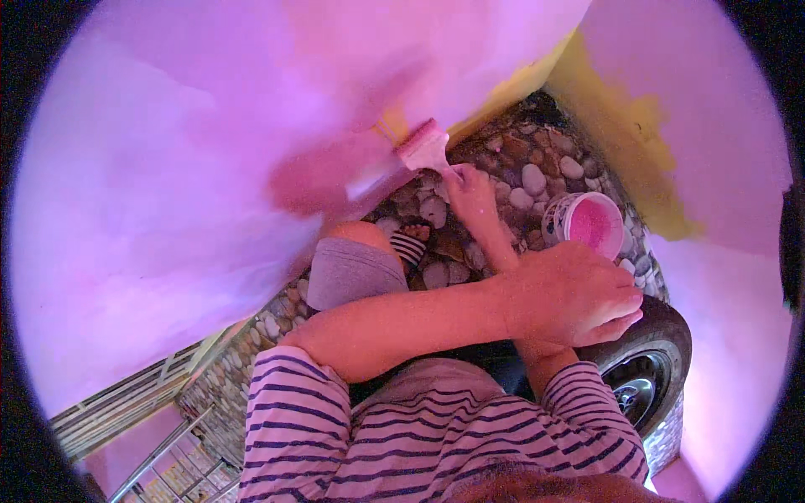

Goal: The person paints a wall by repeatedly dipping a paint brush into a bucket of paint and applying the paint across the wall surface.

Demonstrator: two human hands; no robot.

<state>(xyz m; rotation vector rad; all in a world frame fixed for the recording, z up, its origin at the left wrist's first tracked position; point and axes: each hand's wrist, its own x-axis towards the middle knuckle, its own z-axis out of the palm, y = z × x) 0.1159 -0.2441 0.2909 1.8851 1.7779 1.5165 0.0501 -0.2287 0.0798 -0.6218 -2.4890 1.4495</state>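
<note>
My right hand grips the handle of a flat wide paintbrush, its pink-wet bristles close to or against the lower part of the wall. That arm passes beneath my left forearm. Reaching across my body to the right, my left hand has its fingers curled closed, and whatever lies inside them, if anything, is hidden. Just beyond it, a small white tub of pink paint stands on the pebbled floor. The wall shows pink patches, with a yellowish patch left near the brush.
A second wall with yellow along its base meets the first in a corner ahead. A black tyred wheel sits at my right. My bent knee and sandalled foot are beside the wall. Metal rails show at lower left.
</note>
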